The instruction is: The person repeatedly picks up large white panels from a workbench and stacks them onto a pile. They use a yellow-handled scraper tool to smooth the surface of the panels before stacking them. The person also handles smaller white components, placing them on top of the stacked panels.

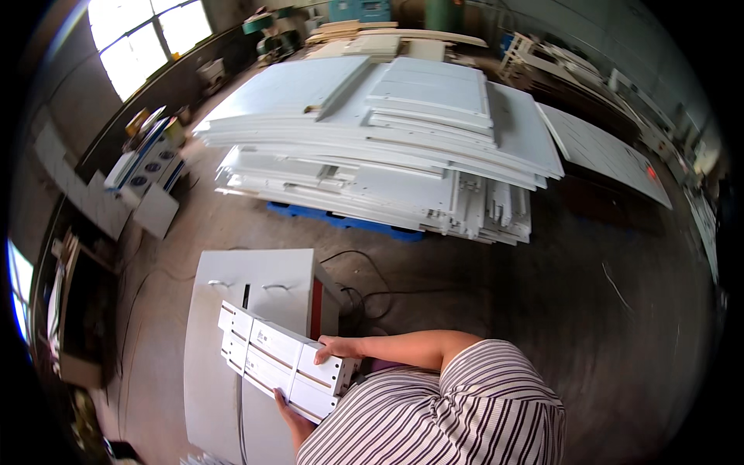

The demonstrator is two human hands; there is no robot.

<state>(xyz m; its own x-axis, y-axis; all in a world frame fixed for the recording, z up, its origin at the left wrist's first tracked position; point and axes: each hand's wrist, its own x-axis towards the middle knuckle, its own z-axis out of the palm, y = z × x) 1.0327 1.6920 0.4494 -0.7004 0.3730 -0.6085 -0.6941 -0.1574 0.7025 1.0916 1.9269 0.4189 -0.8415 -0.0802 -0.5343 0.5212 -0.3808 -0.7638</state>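
A bundle of white boards [263, 349] with small dark holes at its ends is bound by two pale straps. It is tilted over the light-grey top of a cabinet-like box [213, 372]. My right hand [336, 349] reaches across from the right and grips the bundle's upper edge close to its near end, thumb on the face. Along the lower edge my left hand [293, 415] holds the same bundle, its other fingers hidden beneath. Brown gaps show between the stacked boards.
Large white panels [325, 139] are piled on a blue pallet [341, 219] ahead. A black cable [384, 291] loops on the floor beside the box. At left are a unit with round dials [147, 170] and an open brown box [81, 325]. Another panel [604, 151] lies far right.
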